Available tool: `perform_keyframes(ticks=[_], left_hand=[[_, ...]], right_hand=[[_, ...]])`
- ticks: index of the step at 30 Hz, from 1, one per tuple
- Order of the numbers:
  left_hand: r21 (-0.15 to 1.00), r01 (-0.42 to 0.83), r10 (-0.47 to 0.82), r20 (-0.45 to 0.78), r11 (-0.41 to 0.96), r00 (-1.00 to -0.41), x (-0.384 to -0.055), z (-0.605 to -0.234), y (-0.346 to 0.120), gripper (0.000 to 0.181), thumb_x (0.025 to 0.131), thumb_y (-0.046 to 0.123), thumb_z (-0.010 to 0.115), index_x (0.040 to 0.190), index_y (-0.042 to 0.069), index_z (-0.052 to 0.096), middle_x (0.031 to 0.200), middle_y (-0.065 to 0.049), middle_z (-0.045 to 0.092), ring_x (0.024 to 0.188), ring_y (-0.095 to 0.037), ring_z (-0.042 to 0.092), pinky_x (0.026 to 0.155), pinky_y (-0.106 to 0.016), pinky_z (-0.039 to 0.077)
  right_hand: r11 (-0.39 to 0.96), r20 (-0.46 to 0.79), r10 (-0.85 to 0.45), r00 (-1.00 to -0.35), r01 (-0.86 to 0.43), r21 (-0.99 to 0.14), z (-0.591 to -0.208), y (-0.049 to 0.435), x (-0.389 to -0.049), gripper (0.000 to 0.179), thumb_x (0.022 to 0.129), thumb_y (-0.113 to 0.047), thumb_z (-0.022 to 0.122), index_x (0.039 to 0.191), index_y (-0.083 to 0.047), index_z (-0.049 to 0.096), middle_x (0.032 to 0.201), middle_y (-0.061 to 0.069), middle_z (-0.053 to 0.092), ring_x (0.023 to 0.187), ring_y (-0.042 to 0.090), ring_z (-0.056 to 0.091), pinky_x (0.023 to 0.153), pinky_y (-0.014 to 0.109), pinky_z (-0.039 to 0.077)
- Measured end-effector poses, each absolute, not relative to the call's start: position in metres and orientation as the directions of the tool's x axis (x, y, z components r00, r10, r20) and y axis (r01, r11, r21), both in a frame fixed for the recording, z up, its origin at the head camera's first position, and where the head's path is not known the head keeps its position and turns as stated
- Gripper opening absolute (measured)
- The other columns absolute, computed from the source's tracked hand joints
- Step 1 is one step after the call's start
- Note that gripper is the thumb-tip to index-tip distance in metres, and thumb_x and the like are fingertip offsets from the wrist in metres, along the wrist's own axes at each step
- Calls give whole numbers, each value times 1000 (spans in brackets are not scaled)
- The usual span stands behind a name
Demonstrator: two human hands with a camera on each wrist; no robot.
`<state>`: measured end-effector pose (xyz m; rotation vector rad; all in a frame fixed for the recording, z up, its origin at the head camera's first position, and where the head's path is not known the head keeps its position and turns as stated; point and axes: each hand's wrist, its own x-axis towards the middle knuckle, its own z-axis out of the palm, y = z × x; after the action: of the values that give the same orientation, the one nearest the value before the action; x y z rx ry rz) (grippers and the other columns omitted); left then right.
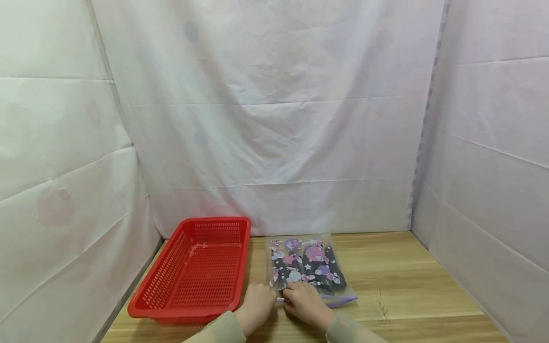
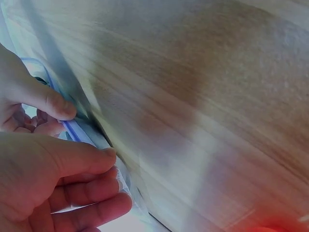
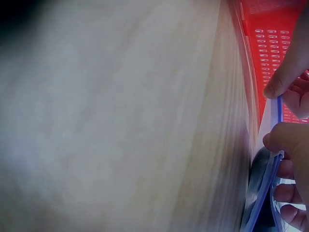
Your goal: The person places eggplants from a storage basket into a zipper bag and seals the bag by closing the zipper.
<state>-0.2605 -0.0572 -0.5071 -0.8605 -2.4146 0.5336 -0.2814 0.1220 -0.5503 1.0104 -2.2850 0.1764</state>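
Observation:
A clear zip bag (image 1: 296,267) printed with pink, purple and white cartoon shapes lies flat on the table, something dark inside. Its purple zip edge (image 1: 339,301) faces the person. My left hand (image 1: 259,305) pinches the bag's near left corner, thumb against fingers in the left wrist view. Close beside it, my right hand (image 1: 306,302) pinches the zip strip. In the right wrist view, a small slider (image 3: 278,154) shows at the right thumb and fingers. Below that hand the zip's two lips (image 3: 263,205) stand apart; between the two hands they run together.
A red perforated plastic basket (image 1: 206,276) stands left of the bag, near the left forearm. The wooden table (image 1: 407,286) extends to the right of the bag. White cloth (image 1: 274,143) hangs behind and on both sides.

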Motion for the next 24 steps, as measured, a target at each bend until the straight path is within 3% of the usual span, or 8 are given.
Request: perform_keyframes(ticks=[14, 24], left_hand=[[-516, 470, 689, 414, 716, -595, -264, -513, -61, 19, 63, 23, 74, 57, 22, 56, 54, 6, 47, 47, -10, 44, 47, -27, 32], [-513, 447, 646, 318, 733, -694, -261, -511, -56, 22, 72, 25, 73, 58, 22, 57, 55, 6, 49, 48, -11, 46, 49, -28, 35]], right_hand=[[697, 558, -635, -534, -708, 116, -548, 123, -282, 23, 71, -25, 77, 67, -22, 55, 70, -12, 47, 58, 3, 45, 54, 20, 38], [693, 577, -636, -513, -708, 135, -549, 125, -280, 25, 70, -26, 79, 67, -22, 54, 70, -12, 47, 57, 4, 45, 53, 20, 37]])
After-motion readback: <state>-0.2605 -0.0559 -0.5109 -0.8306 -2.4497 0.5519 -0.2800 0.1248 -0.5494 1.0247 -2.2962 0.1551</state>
